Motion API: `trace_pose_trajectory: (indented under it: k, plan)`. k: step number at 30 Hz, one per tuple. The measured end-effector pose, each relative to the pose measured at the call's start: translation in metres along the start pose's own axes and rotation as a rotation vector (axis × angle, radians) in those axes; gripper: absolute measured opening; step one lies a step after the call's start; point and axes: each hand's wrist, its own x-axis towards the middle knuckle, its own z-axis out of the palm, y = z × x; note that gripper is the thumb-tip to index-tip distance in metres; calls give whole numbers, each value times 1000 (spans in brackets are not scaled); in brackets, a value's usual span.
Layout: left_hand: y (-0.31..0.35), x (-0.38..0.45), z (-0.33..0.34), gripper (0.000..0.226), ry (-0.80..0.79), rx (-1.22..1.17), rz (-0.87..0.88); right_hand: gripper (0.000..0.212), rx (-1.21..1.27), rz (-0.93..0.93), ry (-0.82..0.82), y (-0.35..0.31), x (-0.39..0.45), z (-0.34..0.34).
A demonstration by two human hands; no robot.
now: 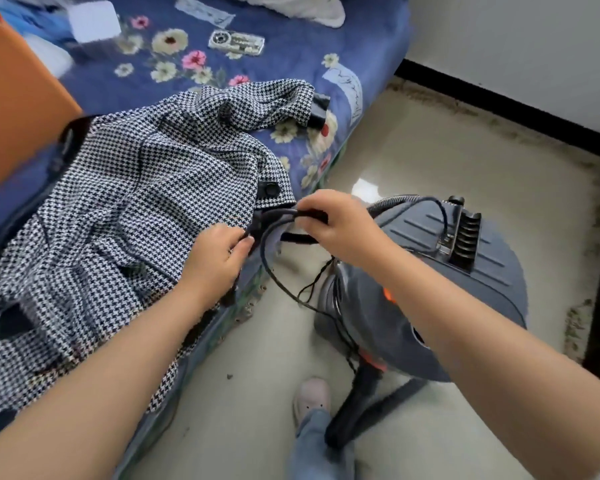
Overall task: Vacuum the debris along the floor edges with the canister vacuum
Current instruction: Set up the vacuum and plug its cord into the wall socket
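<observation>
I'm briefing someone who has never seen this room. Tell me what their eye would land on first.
Both hands meet mid-frame: the left hand and right hand hold a thin black power cord looping down to the grey canister vacuum with orange accents on the pale floor at right. Left of them, a black-and-white houndstooth garment sprawls over the blue floral bedspread. Dark grime lines the floor along the black baseboard.

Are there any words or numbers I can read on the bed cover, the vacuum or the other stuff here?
Nothing here reads clearly.
Blue flowered bed cover: pale patches with cursive writing, too blurred to read.
Silver rectangular packet on the bed: printing too small to read.
Grey canister vacuum: no readable label shows.
</observation>
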Motion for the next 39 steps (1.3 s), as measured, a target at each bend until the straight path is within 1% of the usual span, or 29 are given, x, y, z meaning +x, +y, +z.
trace_pose_trajectory:
  k: [1, 2, 4, 6, 10, 13, 14, 16, 18, 19, 21, 22, 24, 26, 29, 31, 33, 35, 37, 39]
  plan:
    - [0, -17, -4, 38, 44, 3, -73, 16, 7, -27, -18, -16, -5, 6]
    - [0, -34, -7, 34, 73, -14, -141, 16, 17, -52, -34, -31, -13, 11]
    - [4, -70, -12, 24, 94, -131, -217, 17, 24, -78, -67, -57, -35, 18]
    - [14, -102, -18, 22, 81, -204, -226, 17, 26, -29, -61, -75, -67, 18]
    - [49, -146, -36, 24, 25, -174, -184, 14, 73, 148, 48, -98, -144, 4]
    - [80, -170, -43, 43, -55, -160, -150, 15, 101, 273, 157, -112, -208, -4]
    - [90, -178, -41, 42, -106, -191, -157, 15, 83, 289, 194, -119, -231, -6]
    - [106, -195, -31, 32, -249, -335, -253, 14, 14, 314, 235, -134, -278, -5]
    - [124, -211, -21, 23, -374, -601, -449, 13, -28, 359, 263, -149, -321, -5]
    - [133, -223, -16, 22, -423, -766, -570, 13, -37, 393, 286, -159, -344, -5]
    - [155, -247, -9, 25, -458, -1113, -809, 11, -63, 447, 326, -175, -387, -8]
    - [168, -259, -5, 27, -468, -1238, -878, 10, -74, 487, 349, -182, -408, -11]
    - [196, -279, 5, 27, -478, -1397, -926, 10, -66, 593, 373, -192, -448, -20]
    - [220, -293, 17, 22, -502, -1454, -927, 13, -29, 701, 373, -199, -487, -29]
    - [245, -304, 37, 20, -559, -1362, -889, 17, 58, 866, 287, -195, -543, -23]
    - [252, -308, 49, 16, -544, -1221, -854, 21, 132, 951, 229, -185, -570, -8]
    - [256, -315, 60, 8, -490, -1078, -822, 25, 225, 1005, 254, -167, -585, 9]
    - [252, -320, 67, 14, -458, -878, -769, 25, 275, 1015, 246, -145, -588, 25]
    - [241, -325, 76, 19, -436, -596, -695, 19, 290, 999, 141, -122, -585, 46]
    - [227, -330, 87, 19, -459, -392, -612, 18, 314, 999, 8, -96, -586, 73]
